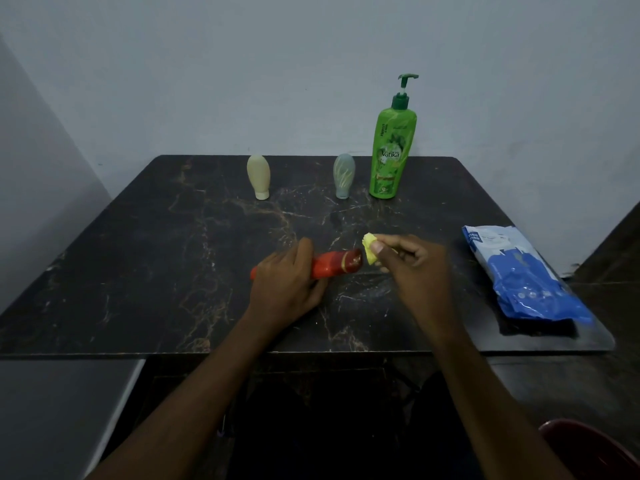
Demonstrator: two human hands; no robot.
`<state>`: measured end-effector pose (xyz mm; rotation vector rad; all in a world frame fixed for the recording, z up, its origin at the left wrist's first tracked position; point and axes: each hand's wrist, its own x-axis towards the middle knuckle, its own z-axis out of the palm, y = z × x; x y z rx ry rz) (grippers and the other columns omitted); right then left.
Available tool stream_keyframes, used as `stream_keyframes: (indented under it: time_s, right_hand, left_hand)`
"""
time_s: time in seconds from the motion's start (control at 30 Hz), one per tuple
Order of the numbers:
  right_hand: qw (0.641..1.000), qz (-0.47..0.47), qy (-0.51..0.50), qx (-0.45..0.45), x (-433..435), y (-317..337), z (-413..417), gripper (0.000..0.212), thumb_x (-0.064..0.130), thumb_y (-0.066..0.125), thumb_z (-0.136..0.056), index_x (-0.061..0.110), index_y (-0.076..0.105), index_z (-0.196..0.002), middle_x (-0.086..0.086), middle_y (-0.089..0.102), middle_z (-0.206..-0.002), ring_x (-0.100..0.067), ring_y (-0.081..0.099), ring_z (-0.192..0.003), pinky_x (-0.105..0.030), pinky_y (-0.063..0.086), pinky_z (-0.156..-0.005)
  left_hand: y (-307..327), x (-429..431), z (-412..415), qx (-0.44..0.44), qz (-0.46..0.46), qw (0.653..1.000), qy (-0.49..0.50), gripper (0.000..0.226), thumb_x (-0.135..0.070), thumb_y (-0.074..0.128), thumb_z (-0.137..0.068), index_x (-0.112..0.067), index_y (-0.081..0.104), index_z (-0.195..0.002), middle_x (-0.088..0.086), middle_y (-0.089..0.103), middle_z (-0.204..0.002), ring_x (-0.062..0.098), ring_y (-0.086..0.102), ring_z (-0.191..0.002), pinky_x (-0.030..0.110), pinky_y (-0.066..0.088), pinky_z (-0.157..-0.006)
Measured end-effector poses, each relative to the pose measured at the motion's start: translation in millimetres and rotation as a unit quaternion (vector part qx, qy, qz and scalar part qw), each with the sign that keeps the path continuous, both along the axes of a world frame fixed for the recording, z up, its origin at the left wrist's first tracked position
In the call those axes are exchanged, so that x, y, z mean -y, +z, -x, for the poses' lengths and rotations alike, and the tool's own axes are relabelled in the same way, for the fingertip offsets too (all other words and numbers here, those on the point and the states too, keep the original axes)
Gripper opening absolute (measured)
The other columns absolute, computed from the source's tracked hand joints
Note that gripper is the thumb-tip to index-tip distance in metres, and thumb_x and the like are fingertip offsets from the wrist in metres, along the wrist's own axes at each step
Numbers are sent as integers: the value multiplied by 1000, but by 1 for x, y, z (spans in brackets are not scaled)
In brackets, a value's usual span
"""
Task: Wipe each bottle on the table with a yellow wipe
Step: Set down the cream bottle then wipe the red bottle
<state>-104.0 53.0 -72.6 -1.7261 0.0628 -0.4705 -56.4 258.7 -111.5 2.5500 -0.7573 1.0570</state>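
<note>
Your left grip (287,278) has the sideways bottle (337,265) low over the counter (173,271), and its free end points right at your right grip (412,261), which pinches the wipe (370,251) at that end. Well behind the left grip stands the left tube (258,174). The right tube (344,174) stands behind the gap between the grips, with the pump bottle (393,150) just right of it. The pack (523,275) lies off right of your right grip.

Red bottle (337,266), yellow wipe (475,252), green pump bottle (393,147), black gold-veined table (173,254).

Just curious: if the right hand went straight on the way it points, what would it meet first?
Probably the red bottle, the yellow wipe touching first; the left hand holds that bottle sideways. Depth unclear.
</note>
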Motion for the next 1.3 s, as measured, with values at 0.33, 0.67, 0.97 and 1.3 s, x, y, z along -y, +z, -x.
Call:
stream_keyframes:
  time_s: [0.33,0.67,0.97,1.3]
  right_hand:
    - [992,36,54,108,-29,1,20,11,16,75,-88,14,78,-99,3,69,-88,-15,69,-79,-30,56,-70]
    - [983,81,75,144,-24,6,19,8,13,77,-86,12,79,-93,4,70,-85,-15,68,-76,-26,55,-68]
    - [979,76,120,146,-22,7,14,12,13,78,-86,10,79,-97,2,72,-88,-17,69,-81,-27,54,-68]
    - [980,79,112,143,-18,6,7,17,14,75,-89,13,78,-105,2,69,-94,-19,68,-87,-42,57,-73]
  left_hand:
    - [-1,-8,1,-43,54,997,-25,42,-36,66,-86,-6,63,-114,11,70,-99,25,67,-81,35,53,-70]
    - [-1,-9,1,-45,52,997,-35,40,-40,71,-84,-8,64,-108,10,68,-95,24,65,-79,40,56,-66]
    - [2,-8,3,-59,57,996,-38,42,-45,66,-85,-8,64,-105,9,68,-94,23,65,-78,39,56,-66]
    - [1,-7,3,-58,60,996,-32,42,-46,66,-85,-8,65,-105,8,68,-94,23,64,-79,40,55,-66]
